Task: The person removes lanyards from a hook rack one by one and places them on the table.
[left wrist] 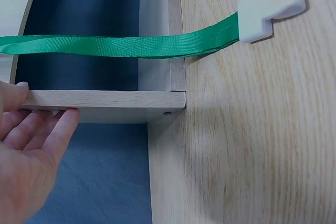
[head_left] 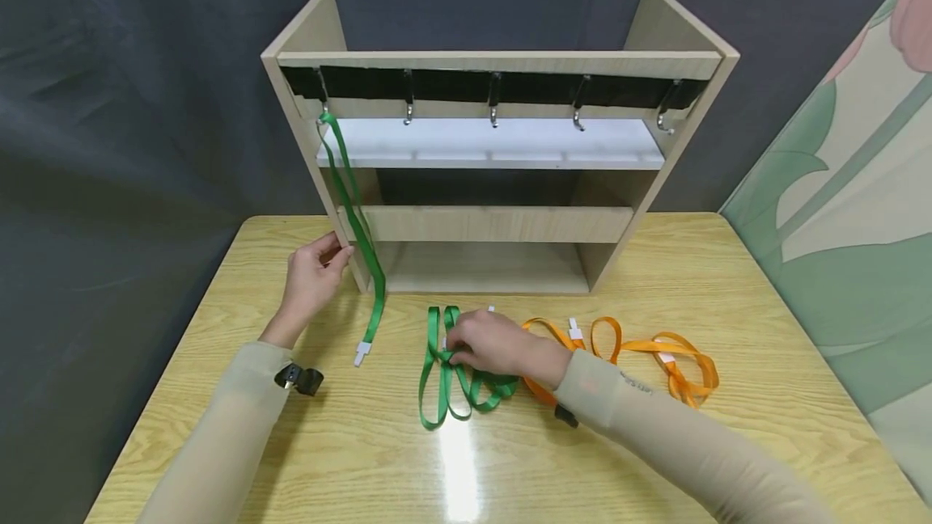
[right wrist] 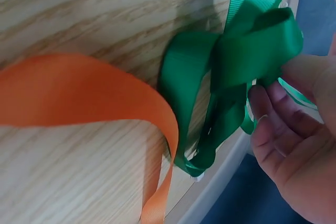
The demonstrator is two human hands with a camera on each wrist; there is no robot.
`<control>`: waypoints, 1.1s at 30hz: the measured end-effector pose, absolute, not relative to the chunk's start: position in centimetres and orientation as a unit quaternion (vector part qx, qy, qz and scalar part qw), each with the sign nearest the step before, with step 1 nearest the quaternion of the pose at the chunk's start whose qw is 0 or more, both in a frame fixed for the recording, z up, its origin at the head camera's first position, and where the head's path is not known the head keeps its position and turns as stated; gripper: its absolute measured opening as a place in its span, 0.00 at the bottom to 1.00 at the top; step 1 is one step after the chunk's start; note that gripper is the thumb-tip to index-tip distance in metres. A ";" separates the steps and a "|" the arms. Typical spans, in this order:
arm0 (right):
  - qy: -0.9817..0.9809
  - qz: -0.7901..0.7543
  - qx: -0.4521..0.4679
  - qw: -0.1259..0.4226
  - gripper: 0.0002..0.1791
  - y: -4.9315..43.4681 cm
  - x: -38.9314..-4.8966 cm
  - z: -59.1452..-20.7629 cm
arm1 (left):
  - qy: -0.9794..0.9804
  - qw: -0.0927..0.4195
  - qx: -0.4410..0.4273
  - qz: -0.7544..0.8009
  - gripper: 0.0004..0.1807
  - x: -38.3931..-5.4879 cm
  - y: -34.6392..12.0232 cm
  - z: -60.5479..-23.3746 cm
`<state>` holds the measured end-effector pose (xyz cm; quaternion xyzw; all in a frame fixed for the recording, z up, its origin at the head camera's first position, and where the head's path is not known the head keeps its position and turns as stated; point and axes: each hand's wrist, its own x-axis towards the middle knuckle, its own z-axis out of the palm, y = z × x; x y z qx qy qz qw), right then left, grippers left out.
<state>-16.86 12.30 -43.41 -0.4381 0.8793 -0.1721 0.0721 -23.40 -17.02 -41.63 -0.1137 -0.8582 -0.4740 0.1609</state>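
My left hand (head_left: 315, 277) grips the left side panel (left wrist: 105, 99) of a small wooden hook rack, thumb on one face and fingers on the other. Beside it a green lanyard (head_left: 354, 217) hangs from the leftmost hook (head_left: 324, 107), its white plastic clip (left wrist: 255, 17) dangling low near the tabletop. My right hand (head_left: 491, 342) pinches part of a green lanyard bundle (right wrist: 252, 51) that lies in loops on the table. Its fingertips are partly hidden behind the ribbon in the right wrist view. An orange lanyard (right wrist: 79, 90) lies close by the bundle.
Several more metal hooks (head_left: 494, 113) line the rack's black strip (head_left: 451, 86) and hold nothing. Orange lanyards (head_left: 673, 350) with white clips lie looped right of my right hand. The rack's bottom board (head_left: 484, 269) stands on the wooden table (head_left: 349, 459), against a dark cloth (head_left: 146, 103).
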 end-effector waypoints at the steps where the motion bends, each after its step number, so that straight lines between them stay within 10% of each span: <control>1: 0.881 -0.164 -0.438 0.072 0.04 12.2 -16.8 -43.5 | -0.859 0.161 -0.114 -0.473 0.17 -23.4 -17.0 -41.6; 33: 0.878 -0.206 -0.427 0.071 0.08 11.7 -17.4 -41.6 | -0.837 0.136 -0.134 -0.513 0.17 -24.1 -18.0 -41.7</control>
